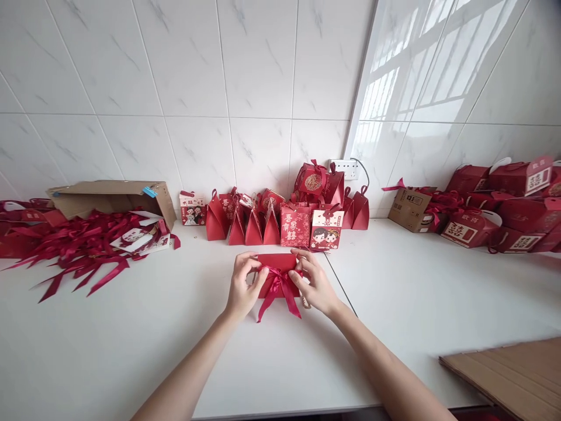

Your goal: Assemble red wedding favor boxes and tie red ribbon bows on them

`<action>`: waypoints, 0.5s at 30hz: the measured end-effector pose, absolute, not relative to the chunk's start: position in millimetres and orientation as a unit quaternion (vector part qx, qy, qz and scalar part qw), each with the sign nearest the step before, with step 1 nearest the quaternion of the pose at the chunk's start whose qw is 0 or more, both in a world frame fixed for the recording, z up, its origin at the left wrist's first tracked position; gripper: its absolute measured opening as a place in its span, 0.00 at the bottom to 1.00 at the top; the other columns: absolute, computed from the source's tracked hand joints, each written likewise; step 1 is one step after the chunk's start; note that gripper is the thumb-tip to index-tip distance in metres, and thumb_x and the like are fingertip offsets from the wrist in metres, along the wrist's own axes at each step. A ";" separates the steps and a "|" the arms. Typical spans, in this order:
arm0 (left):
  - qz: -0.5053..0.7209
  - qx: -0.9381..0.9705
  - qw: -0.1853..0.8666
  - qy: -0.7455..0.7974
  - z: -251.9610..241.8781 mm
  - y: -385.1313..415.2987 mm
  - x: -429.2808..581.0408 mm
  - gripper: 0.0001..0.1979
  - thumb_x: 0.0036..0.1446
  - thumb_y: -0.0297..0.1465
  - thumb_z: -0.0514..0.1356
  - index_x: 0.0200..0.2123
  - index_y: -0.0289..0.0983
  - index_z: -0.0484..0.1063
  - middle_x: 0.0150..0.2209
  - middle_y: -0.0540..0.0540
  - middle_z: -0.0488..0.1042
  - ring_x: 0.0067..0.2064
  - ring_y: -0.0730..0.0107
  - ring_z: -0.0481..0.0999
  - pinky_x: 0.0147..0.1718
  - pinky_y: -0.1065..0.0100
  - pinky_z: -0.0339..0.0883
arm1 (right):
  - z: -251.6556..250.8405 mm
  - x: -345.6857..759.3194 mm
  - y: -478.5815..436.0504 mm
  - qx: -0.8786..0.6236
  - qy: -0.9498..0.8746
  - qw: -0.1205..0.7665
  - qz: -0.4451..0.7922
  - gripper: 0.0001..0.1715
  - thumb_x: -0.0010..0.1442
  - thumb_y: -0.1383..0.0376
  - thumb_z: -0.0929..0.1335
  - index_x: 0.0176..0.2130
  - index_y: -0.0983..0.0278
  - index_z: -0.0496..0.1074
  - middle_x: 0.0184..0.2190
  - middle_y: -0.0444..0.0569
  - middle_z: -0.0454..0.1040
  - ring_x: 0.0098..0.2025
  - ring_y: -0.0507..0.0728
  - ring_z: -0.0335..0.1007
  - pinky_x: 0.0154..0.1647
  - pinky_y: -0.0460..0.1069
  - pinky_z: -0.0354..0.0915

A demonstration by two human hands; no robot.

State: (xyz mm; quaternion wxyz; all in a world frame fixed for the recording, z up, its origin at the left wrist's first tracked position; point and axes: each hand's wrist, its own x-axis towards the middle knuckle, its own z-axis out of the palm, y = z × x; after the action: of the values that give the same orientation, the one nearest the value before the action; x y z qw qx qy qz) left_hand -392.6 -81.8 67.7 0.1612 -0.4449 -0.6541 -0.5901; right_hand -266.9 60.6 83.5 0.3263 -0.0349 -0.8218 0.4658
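Between my two hands is a small red gift box point(277, 262) on the white table, with a dark red ribbon bow point(277, 280) across its front. The bow's two tails hang down toward me. My left hand point(246, 280) grips the box's left side, its thumb on the ribbon's left loop. On the other side, my right hand point(314, 280) holds the box with the thumb on the right loop and the fingers behind the upper edge. A small pale tag shows below my right hand, partly covered. The back of the box is hidden.
Red gift boxes point(254, 227) stand in a row near the tiled wall. At left, a cardboard box point(109, 196) lies behind a heap of red ribbons point(87, 245). More red boxes point(521, 216) are piled at right. A cardboard sheet point(512, 374) juts over the front right edge.
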 end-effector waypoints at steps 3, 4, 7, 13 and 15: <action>-0.601 -0.441 0.133 -0.653 69.2 -82.1 -391.7 0.12 0.58 0.36 0.55 0.24 0.37 0.64 0.43 0.42 0.67 0.49 0.62 0.72 0.41 0.66 0.72 | 83.2 -267.9 62.2 -0.042 -0.810 0.325 0.486 0.19 0.60 0.54 0.63 0.23 0.61 0.60 0.54 0.54 0.64 0.58 0.63 0.60 0.53 0.57 0.63; -0.609 -0.440 0.115 -0.650 69.4 -82.3 -391.5 0.13 0.58 0.37 0.55 0.23 0.37 0.64 0.45 0.41 0.67 0.49 0.61 0.72 0.42 0.65 0.72 | 83.0 -268.5 62.8 -0.047 -0.803 0.326 0.497 0.20 0.60 0.53 0.64 0.22 0.61 0.61 0.54 0.53 0.64 0.59 0.63 0.59 0.54 0.57 0.62; -0.632 -0.434 0.065 -0.638 68.8 -82.2 -391.3 0.14 0.56 0.37 0.56 0.22 0.37 0.63 0.47 0.41 0.67 0.53 0.58 0.70 0.46 0.63 0.70 | 82.8 -270.6 64.2 -0.069 -0.777 0.321 0.537 0.22 0.59 0.50 0.64 0.22 0.61 0.62 0.54 0.53 0.64 0.59 0.63 0.58 0.55 0.58 0.60; -0.645 -0.416 0.017 -0.640 71.9 -82.1 -388.3 0.15 0.52 0.39 0.59 0.20 0.37 0.63 0.45 0.41 0.66 0.50 0.57 0.70 0.46 0.61 0.69 | 84.5 -273.0 66.6 -0.071 -0.752 0.317 0.574 0.24 0.56 0.47 0.65 0.22 0.61 0.61 0.54 0.56 0.63 0.59 0.63 0.59 0.54 0.56 0.59; -0.653 -0.413 -0.003 -0.635 75.2 -82.9 -385.8 0.15 0.51 0.40 0.59 0.21 0.37 0.64 0.43 0.42 0.65 0.47 0.59 0.72 0.43 0.62 0.71 | 84.2 -272.9 67.3 -0.066 -0.751 0.316 0.577 0.24 0.56 0.47 0.65 0.22 0.61 0.61 0.55 0.56 0.63 0.58 0.63 0.60 0.54 0.55 0.59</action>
State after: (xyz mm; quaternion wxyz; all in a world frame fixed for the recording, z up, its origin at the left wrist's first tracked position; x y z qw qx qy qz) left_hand -385.8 -82.9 75.2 -0.0031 -0.4126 -0.6355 -0.6526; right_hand -272.9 67.3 84.2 0.3158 -0.0662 -0.7506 0.5766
